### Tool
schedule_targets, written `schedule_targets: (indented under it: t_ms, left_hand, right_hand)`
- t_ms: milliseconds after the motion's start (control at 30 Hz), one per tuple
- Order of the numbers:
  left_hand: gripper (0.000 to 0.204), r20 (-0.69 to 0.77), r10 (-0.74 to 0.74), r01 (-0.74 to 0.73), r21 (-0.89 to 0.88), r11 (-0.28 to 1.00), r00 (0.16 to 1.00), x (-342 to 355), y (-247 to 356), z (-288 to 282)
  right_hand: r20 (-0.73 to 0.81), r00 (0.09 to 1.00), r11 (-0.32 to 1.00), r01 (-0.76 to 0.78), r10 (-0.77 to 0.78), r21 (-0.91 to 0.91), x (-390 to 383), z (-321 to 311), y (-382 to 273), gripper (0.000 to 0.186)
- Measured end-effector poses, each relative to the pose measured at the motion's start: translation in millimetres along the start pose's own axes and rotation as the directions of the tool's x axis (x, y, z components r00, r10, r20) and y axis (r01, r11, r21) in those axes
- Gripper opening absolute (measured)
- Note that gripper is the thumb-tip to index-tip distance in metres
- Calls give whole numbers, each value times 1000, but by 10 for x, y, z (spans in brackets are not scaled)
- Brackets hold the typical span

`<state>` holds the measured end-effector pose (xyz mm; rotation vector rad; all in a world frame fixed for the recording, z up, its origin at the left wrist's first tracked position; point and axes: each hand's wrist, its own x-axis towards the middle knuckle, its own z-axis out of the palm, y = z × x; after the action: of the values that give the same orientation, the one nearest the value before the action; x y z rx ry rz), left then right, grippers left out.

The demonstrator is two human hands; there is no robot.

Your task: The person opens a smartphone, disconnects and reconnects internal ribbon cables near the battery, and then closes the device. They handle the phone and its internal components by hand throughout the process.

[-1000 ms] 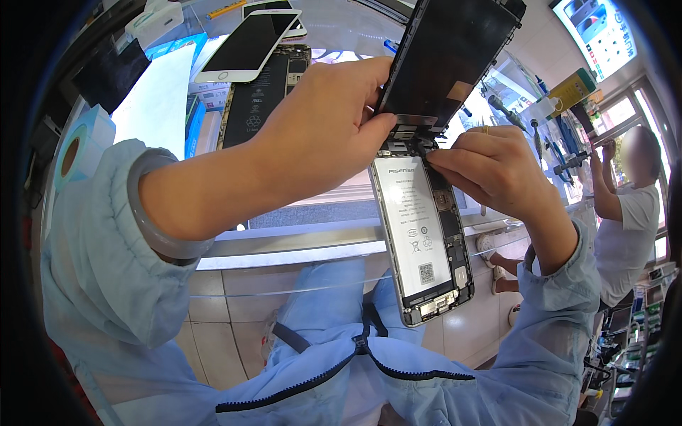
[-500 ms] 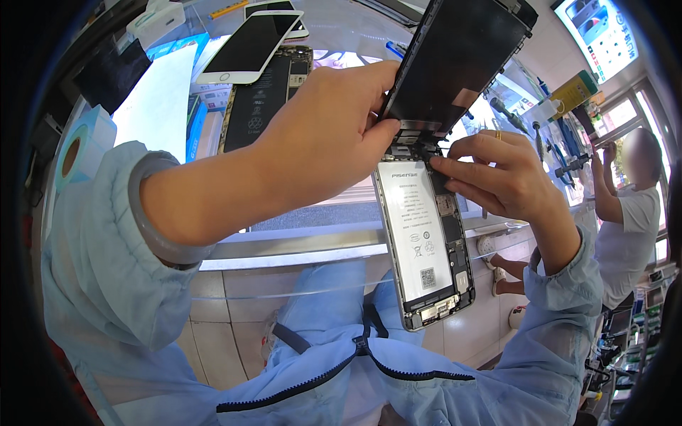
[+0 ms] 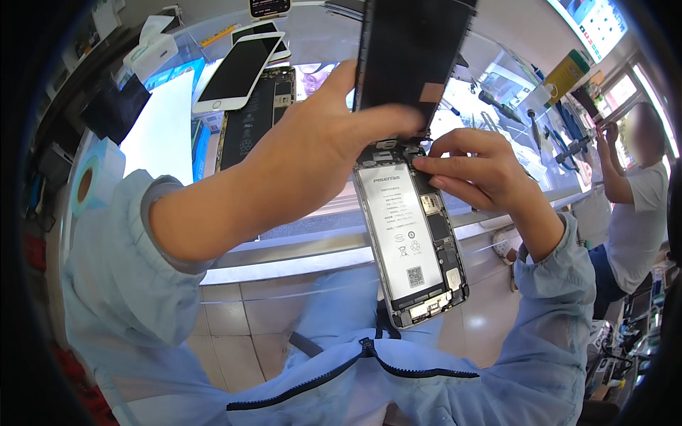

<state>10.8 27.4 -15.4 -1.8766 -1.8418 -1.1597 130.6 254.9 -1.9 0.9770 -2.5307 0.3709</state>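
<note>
An opened phone is held up over the table's near edge, its screen (image 3: 405, 57) lifted almost upright from the top of the body. A white battery (image 3: 398, 227) fills the left side of the phone body (image 3: 451, 277), with boards and metal parts along its right. My left hand (image 3: 330, 135) is closed round the screen's left edge, fingers mostly hidden behind it; the thumb, blurred, lies across the screen's lower part. My right hand (image 3: 479, 167) is closed at the body's upper right, fingertips by the connectors below the screen. Whether they pinch a small part is hidden.
Left of my hands lie a white-framed phone (image 3: 238, 71), another opened phone (image 3: 249, 128) with a black battery, and a label roll (image 3: 92, 181). Tools such as a screwdriver (image 3: 501, 106) and a yellow-green bottle (image 3: 568, 74) are at the right. Another person (image 3: 632, 199) stands far right.
The phone has shifted a little to the left in view, along with both hands. My left thumb has moved from the screen's edge across its lower front.
</note>
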Motion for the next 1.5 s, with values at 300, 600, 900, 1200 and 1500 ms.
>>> schedule_targets:
  t_ms: [300,600,900,1200,1500]
  left_hand:
    - [57,159,-34,64,-186,980,987,-26,-124,40]
    - [61,341,-73,130,-148,980,937,-4,-47,4]
    - [60,374,-80,135,-124,983,924,13,-45,-3]
    - [60,399,-89,153,-131,979,913,36,-23,-14]
    - [58,401,-94,152,-117,981,911,27,-29,-3]
  right_hand:
    - [-32,999,998,-19,21,54,-48,38,31,22]
    - [-71,997,996,-10,16,89,-85,75,60,20]
    - [-66,997,987,-35,45,157,-102,65,114,17]
    - [-60,985,959,-141,161,247,-122,19,73,13]
    - [-110,994,997,14,-6,72,-116,39,63,17]
